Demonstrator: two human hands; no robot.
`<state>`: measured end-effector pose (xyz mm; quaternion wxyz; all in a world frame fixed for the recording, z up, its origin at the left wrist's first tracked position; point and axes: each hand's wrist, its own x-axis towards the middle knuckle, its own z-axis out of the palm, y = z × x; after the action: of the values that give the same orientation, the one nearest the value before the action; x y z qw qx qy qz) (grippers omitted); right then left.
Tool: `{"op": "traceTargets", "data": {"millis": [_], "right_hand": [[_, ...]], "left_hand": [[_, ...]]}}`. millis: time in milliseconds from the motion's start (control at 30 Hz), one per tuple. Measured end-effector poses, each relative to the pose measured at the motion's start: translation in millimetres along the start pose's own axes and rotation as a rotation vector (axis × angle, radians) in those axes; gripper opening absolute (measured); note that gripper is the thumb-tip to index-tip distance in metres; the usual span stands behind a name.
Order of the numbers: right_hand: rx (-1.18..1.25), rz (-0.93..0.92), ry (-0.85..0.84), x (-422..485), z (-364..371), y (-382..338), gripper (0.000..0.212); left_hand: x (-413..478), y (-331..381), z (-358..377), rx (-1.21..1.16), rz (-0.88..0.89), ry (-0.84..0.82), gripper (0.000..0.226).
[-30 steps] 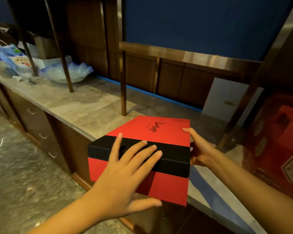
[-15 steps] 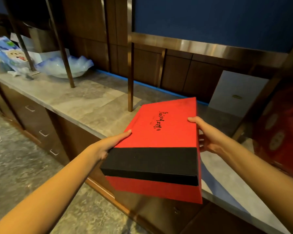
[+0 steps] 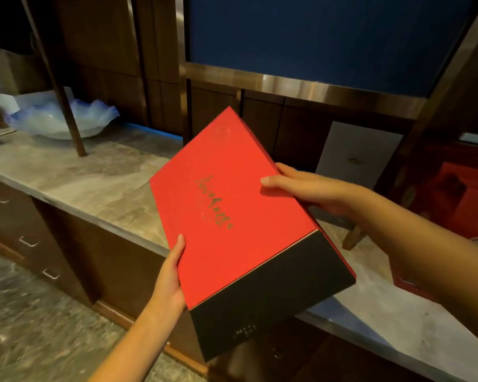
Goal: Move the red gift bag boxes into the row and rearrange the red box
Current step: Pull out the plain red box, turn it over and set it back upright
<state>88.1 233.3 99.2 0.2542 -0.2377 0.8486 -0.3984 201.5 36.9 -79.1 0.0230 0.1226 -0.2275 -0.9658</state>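
Note:
A flat red box (image 3: 232, 205) with gold lettering and a black band at its near end is held in the air above the marble counter (image 3: 94, 177), tilted with its far corner raised. My left hand (image 3: 171, 274) grips its lower left edge. My right hand (image 3: 301, 188) grips its right edge, thumb on the red top. A red gift bag box (image 3: 458, 194) stands at the far right on the counter, partly hidden behind a slanted post and my right arm.
A blue-white wavy glass bowl (image 3: 58, 117) sits at the back left of the counter. Slanted wooden posts (image 3: 64, 97) rise from the counter. A white card (image 3: 356, 153) leans against the back panel. Drawers (image 3: 25, 238) lie under the counter, stone floor below.
The box has been lifted off the counter's edge and turned, its far end now pointing up and away. My left hand moved from the box's front to its left edge.

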Motion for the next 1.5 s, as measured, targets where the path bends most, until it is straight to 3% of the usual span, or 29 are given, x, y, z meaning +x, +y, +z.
{"op": "traceTargets", "data": {"millis": [33,100,167,233,367,467,533,667,800,1067,1500], "right_hand": [[-0.023,0.012,-0.039,-2,0,1,0.065],[0.017,0.005,-0.057,-7,-3,1,0.048],[0.079,-0.028,0.003,-9,-7,-3,0.03],[0.039,-0.08,0.078,-7,-14,-11,0.028],[-0.044,-0.152,0.18,-4,-34,-25,0.059],[-0.235,-0.171,0.22,-2,-46,-27,0.082],[-0.358,-0.178,0.234,2,-53,-24,0.087],[-0.49,-0.189,0.276,13,-68,-13,0.091],[-0.577,-0.188,0.239,32,-78,-6,0.096],[-0.645,-0.199,0.17,71,-91,2,0.088],[-0.527,-0.111,0.075,117,-107,19,0.082]], "left_hand": [[0,-3,1,-0.017,0.013,-0.029,0.047],[1,-9,4,-0.019,0.028,-0.094,0.028],[10,-16,4,-0.062,0.018,-0.139,0.057],[18,-21,8,-0.069,-0.023,-0.122,0.073],[39,-11,26,0.061,-0.013,-0.085,0.076],[55,22,33,0.279,0.084,0.011,0.047],[69,46,33,0.476,0.186,0.08,0.044],[93,78,34,0.853,0.308,0.151,0.087],[112,87,43,1.214,0.285,0.051,0.055],[148,76,30,1.28,0.35,0.135,0.055],[197,67,10,1.335,0.309,0.197,0.053]]}}
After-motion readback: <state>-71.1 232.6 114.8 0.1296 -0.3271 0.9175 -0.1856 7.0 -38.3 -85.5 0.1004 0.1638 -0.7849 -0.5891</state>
